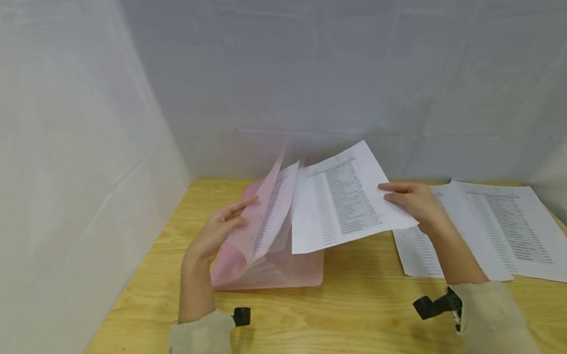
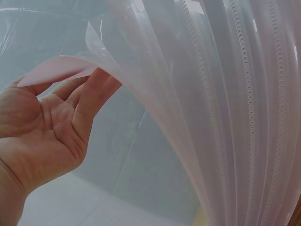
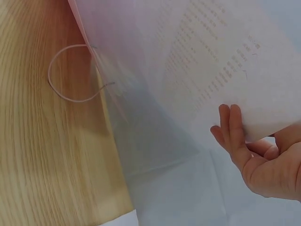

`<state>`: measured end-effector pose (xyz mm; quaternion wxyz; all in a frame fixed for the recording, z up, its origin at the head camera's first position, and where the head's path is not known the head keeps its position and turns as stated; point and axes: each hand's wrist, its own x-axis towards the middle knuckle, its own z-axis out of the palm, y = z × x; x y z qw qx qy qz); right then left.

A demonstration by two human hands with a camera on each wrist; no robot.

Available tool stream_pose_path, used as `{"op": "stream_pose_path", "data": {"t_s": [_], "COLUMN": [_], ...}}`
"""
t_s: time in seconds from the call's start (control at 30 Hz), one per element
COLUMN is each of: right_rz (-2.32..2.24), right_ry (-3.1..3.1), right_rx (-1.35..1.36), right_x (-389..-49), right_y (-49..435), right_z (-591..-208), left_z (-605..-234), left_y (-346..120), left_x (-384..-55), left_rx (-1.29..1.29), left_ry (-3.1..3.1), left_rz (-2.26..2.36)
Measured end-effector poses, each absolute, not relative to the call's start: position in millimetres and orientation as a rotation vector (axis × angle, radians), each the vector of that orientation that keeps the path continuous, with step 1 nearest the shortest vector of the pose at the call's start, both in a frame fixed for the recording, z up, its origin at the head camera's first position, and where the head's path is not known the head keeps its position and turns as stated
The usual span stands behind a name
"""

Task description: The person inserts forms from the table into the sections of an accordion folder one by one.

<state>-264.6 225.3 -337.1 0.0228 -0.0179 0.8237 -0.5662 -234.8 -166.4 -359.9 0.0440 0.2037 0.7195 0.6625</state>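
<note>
Head view: a pink folder [image 1: 291,276] lies opened toward the back-left corner of the bench [image 1: 355,327]. The left hand [image 1: 216,230] is curled, pinching its raised cover [image 1: 260,204] between thumb and fingers. The right hand [image 1: 418,205] pinches the right edge of a printed sheet [image 1: 342,200], held up beside the folder; whether its left edge sits inside, I cannot tell. Other printed sheets [image 1: 512,225] overlap toward the bench's back-right corner. In the left wrist view, clear sleeves [image 2: 225,113] fan out.
</note>
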Motion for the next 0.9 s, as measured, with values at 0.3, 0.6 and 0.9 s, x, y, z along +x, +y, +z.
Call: {"op": "stream_pose_path", "data": {"t_s": [0.3, 0.6, 0.9], "right_rz": [-1.771, -1.77, -1.843], "right_ry": [2.596, 2.642, 2.606], "right_rx": [-0.059, -0.014, 0.041], "right_x": [-262, -258, -257], "right_y": [205, 184, 166], "right_z": [-337, -343, -356], "left_z": [-360, -360, -360], "left_y": [-167, -168, -167], "left_x": [-236, -237, -237], "left_rx": [0.621, 0.631, 0.642], "left_ry": [2.197, 2.196, 2.198], "left_rz": [2.029, 2.02, 2.026]}}
